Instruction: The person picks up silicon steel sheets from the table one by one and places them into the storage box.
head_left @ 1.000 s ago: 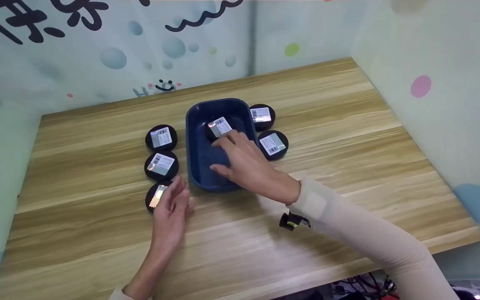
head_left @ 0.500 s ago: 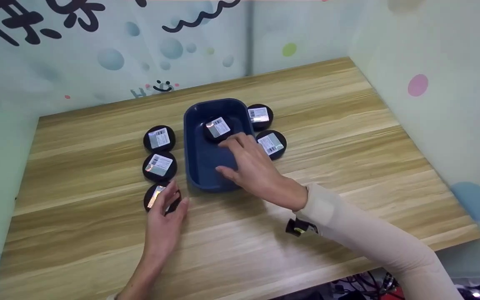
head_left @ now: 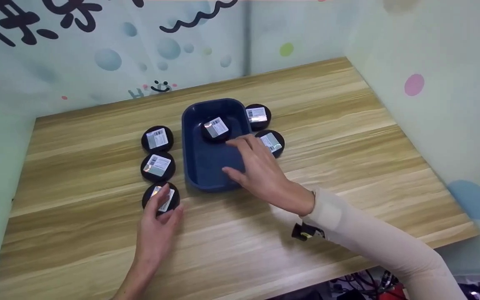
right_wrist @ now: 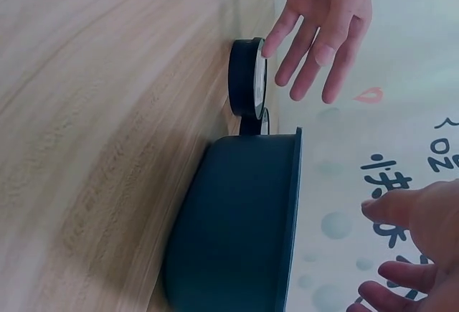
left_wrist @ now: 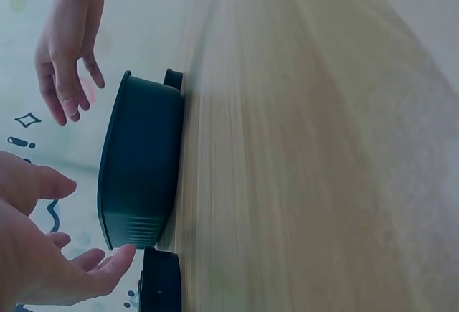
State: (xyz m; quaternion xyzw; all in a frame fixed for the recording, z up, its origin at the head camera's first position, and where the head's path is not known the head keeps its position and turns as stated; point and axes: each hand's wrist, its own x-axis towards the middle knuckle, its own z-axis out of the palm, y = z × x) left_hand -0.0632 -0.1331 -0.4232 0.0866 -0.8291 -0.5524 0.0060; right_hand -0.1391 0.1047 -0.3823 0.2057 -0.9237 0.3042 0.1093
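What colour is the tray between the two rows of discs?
The tray is dark blue, plain all over; it shows best in the head view.

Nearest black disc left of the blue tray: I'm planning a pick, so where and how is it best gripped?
Probably pinch the black disc by its left and right sides, from above with the left hand. It lies flat, label up; those sides look free, while another disc sits close behind. Its side wall looks tall enough.
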